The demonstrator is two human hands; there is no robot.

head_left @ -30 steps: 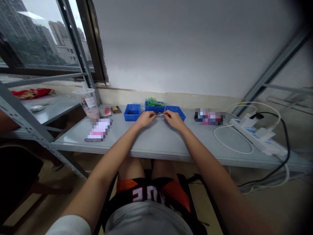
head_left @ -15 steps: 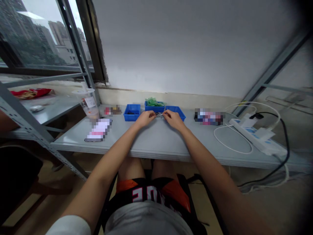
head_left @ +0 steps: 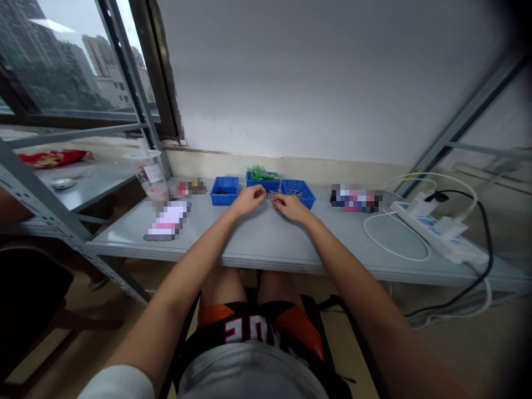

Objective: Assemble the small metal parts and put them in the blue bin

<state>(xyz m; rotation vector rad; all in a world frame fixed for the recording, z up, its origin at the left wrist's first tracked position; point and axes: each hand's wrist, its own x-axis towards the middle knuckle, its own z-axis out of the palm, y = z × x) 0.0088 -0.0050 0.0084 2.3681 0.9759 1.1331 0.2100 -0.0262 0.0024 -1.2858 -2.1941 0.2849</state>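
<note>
A small heap of shiny metal pieces lies on the table between my two hands; their exact kind is too small to tell. My left hand is at the heap's left side, thumb and fingers pinched together. At its right front edge, my right hand has its fingertips closed near the pieces. Whatever either hand holds cannot be made out. Behind my right hand, the right blue bin has similar shiny metal pieces inside. Green plastic-looking pieces fill the middle blue bin. The left blue bin contains small dark items.
On the left stand a lidded drink cup and a phone. A blurred-out item lies right of the bins. Farther right is a white power strip with plugs and a looping white cable. A wall rises behind the table.
My right hand has shifted slightly left and nearer to me, uncovering metal pieces in the right bin and more of the heap. My left hand has hardly moved.
</note>
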